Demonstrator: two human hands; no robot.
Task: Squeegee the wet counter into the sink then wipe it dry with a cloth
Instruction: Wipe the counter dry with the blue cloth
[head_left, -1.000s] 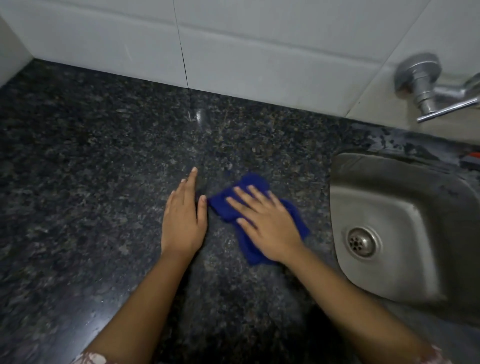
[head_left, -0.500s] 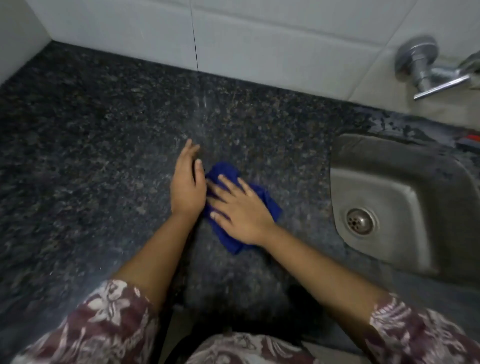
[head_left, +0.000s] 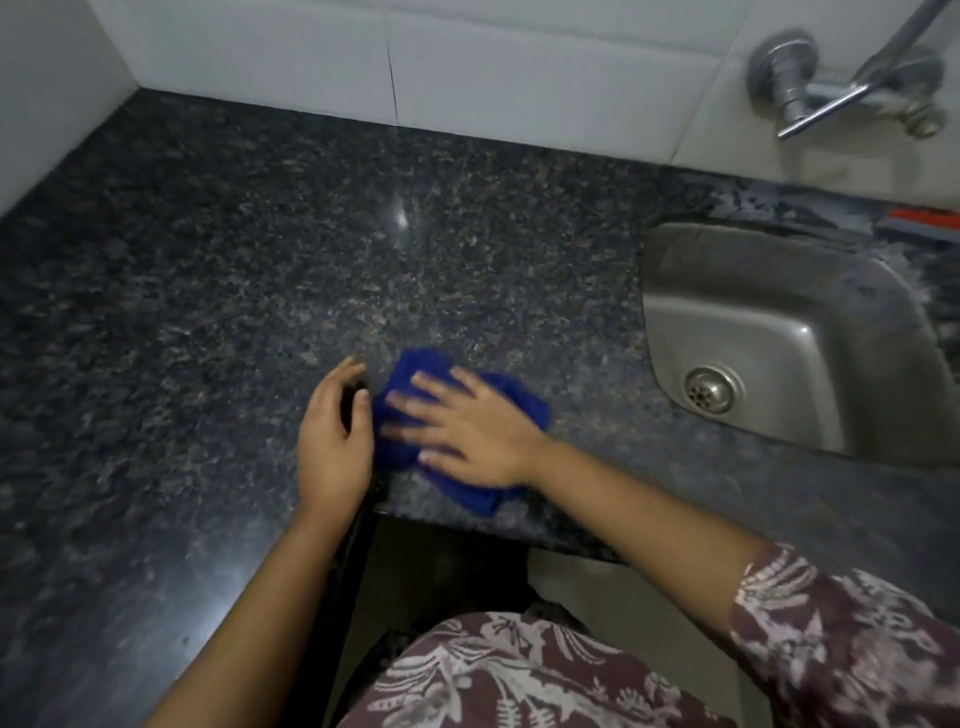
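**Cloth pressed flat on desk, left of sink**

I take the sink (head_left: 779, 332) as my landmark. It is a steel basin set into the dark speckled desk (head_left: 208, 270), drain visible at its near-left corner.

My right hand (head_left: 467, 431) lies palm down on the blue cloth (head_left: 415, 374), fingers spread wide and flat, pressing rather than gripping. Fingertips look motion-blurred. The cloth is crumpled, sits left of the sink and well apart from it, close to the desk's front edge; one corner reaches almost to that edge.

My left hand (head_left: 332, 436) rests on the desk farther left of the sink, just beside the cloth. Fingers are loosely curled and hold nothing; I cannot tell whether the thumb touches the fabric.

Behind the sink, a chrome tap (head_left: 810, 98) is mounted on the white tiled wall (head_left: 467, 62). At the sink's far-right corner a red-and-grey object (head_left: 919, 223) lies on the desk, cut by the frame edge; too little shows to identify it.

Patterned sleeve (head_left: 831, 639) covers the right forearm's upper part.
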